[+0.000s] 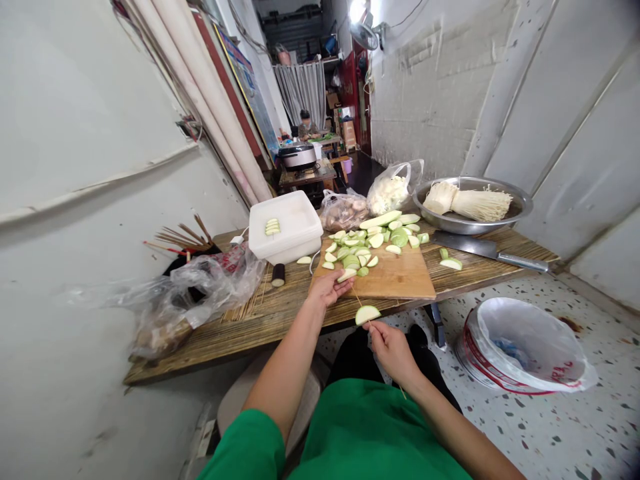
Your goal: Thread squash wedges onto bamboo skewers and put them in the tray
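Note:
My left hand [327,287] rests on the near edge of the wooden cutting board [400,277] and pinches a pale green vegetable slice [347,275]. My right hand [393,347] is closed around a thin bamboo skewer [363,312] that has another slice [367,314] threaded on it, just off the table's front edge. A heap of cut green slices [373,241] covers the far part of the board.
A white plastic tub [287,230] with a few slices stands left of the board. A cleaver [487,251], a metal basin of enoki mushrooms [473,203], bagged food [345,210], spare skewers [180,239] and a lined bin [525,347] on the floor surround it.

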`<state>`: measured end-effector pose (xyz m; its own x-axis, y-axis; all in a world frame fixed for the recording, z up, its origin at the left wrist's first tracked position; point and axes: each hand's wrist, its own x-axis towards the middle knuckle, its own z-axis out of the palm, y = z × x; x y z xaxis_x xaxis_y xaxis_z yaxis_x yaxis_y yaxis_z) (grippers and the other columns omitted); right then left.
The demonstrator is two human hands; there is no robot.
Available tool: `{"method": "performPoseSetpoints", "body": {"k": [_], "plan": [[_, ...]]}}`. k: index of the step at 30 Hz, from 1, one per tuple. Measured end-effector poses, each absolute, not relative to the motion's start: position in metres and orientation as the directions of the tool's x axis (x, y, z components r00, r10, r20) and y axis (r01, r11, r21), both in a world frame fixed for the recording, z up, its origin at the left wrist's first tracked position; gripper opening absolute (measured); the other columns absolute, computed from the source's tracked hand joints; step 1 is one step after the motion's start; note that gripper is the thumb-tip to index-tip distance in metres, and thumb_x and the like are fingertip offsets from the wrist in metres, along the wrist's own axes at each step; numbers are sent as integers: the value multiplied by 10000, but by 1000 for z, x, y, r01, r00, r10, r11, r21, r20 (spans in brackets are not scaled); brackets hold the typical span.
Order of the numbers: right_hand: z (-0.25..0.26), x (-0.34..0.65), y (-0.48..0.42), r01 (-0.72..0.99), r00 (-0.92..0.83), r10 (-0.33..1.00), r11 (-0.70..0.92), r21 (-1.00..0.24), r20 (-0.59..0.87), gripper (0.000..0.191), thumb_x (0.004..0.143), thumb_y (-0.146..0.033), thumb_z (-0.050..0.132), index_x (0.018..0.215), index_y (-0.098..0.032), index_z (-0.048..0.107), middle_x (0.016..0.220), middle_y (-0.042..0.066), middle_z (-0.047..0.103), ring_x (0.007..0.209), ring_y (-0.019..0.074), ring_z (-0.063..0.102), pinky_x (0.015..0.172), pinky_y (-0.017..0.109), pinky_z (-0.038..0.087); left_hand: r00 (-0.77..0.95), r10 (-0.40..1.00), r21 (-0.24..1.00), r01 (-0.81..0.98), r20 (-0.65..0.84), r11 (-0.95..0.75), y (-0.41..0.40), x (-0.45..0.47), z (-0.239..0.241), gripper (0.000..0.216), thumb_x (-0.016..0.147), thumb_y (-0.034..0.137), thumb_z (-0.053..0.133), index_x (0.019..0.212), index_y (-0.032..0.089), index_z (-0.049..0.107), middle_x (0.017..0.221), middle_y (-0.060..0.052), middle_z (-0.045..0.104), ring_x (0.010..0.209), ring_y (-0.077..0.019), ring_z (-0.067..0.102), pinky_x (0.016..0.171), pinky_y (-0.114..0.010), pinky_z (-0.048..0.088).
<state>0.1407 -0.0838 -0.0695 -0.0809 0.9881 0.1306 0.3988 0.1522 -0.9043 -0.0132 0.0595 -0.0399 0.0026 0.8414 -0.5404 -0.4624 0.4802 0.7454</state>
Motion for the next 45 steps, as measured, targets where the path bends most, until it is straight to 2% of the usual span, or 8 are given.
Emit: {"method": "performPoseSetpoints", "body": {"k": [8,21,27,35,45], "plan": [[-68,140,-84,393,-85,988,150,-907,126,348,876,-294,364,930,-127,664,549,30,611,513,166,563,463,219,367,12,837,742,-457,-547,491,61,-14,-42,140,791,115,549,927,102,582,698,-103,670,624,-165,667,608,-268,560],[-68,140,-84,431,-76,987,162,-888,143,343,875,-274,354,908,-144,669,518,16,591,484,155,552,447,210,361,11,851,763,-437,-525,476,60,-14,-42,189,747,120,616,934,115,593,727,-108,676,630,-173,668,609,-276,562],[-63,139,-84,436,-59,988,156,-886,145,340,869,-268,352,888,-148,670,507,15,583,487,161,553,448,212,363,26,853,757,-448,-521,476,60,-12,-44,291,695,117,669,974,137,589,760,-102,678,668,-193,673,605,-286,565],[-59,138,-84,396,-41,992,126,-909,120,358,862,-284,352,905,-124,669,530,27,603,511,169,564,462,221,372,39,867,795,-382,-496,472,59,-10,-42,171,710,100,637,876,108,597,734,-112,672,700,-201,672,633,-299,566],[-57,138,-83,419,-19,992,123,-900,127,348,849,-269,357,894,-129,672,501,19,591,503,172,564,460,222,380,105,857,768,-399,-505,501,54,-3,-44,185,701,101,660,877,95,603,750,-124,677,670,-195,670,589,-284,569]]}}
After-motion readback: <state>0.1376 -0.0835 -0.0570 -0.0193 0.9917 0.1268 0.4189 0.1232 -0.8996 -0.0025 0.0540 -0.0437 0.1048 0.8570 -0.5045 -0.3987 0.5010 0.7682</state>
